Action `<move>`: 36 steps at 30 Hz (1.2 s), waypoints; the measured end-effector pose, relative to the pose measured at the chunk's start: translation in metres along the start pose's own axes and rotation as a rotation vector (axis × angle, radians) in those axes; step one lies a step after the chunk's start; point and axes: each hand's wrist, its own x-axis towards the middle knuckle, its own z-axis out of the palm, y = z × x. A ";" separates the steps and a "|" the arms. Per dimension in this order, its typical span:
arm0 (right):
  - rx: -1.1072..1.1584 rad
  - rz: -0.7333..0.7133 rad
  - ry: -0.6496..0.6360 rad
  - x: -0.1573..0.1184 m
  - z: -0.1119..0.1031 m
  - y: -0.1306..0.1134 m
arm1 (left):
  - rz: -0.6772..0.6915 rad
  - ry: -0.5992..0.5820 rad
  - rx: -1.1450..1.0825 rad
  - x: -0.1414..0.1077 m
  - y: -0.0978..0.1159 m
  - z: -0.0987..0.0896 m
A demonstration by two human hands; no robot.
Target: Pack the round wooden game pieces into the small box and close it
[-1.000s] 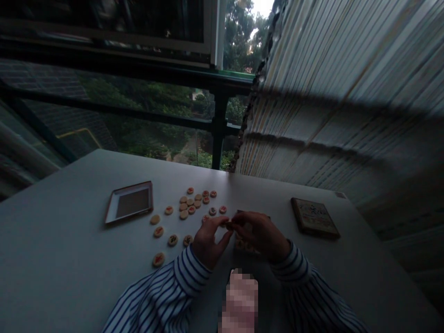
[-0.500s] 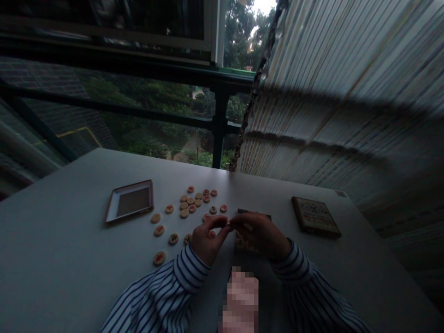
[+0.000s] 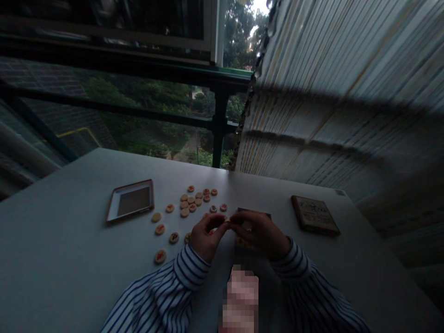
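Note:
Round wooden Chinese chess pieces with red or black characters, some blank side up, lie scattered on the white table. In front of me, my left hand (image 3: pixel 207 236) pinches one small Chinese chess piece (image 3: pixel 227 220) between thumb and forefinger. My right hand (image 3: pixel 262 233) meets it from the other side, its thumb and fingertips closed at the same piece. Under the right hand is a dark open box (image 3: pixel 265 215), mostly covered, with a few pieces showing inside. One red-marked piece (image 3: pixel 160 256) lies left of my left wrist; a black-marked piece (image 3: pixel 174 237) is just beyond it.
A shallow box lid or tray (image 3: pixel 152 194) with a pale inside lies at the left on the table (image 3: pixel 69 231). To the right is a flat printed box (image 3: pixel 315 215). Behind the table are a railing (image 3: pixel 218 125) and a striped curtain (image 3: pixel 294 92).
Both hands stay together at the piece, with slight finger movement; the piece shows a little more between the fingertips. The view has shifted very slightly.

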 end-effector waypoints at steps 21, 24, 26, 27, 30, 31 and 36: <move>0.069 -0.079 -0.006 0.000 -0.001 0.001 | -0.025 -0.066 -0.041 -0.001 0.008 0.000; 0.072 -0.077 -0.004 0.000 0.000 0.002 | -0.036 -0.072 -0.122 -0.002 0.008 0.002; 0.067 -0.063 0.001 0.000 0.001 0.002 | -0.051 -0.055 -0.179 -0.002 0.008 0.003; 0.061 -0.050 0.011 0.000 0.001 0.002 | -0.060 -0.046 -0.197 -0.002 0.008 0.004; 0.045 -0.016 0.060 0.000 0.002 0.001 | -0.086 -0.011 -0.209 -0.001 0.007 0.005; 0.044 -0.013 0.071 0.000 0.002 0.001 | -0.091 0.003 -0.211 -0.001 0.007 0.005; 0.039 -0.026 0.044 0.002 0.001 -0.001 | -0.118 0.010 -0.200 0.001 0.005 0.002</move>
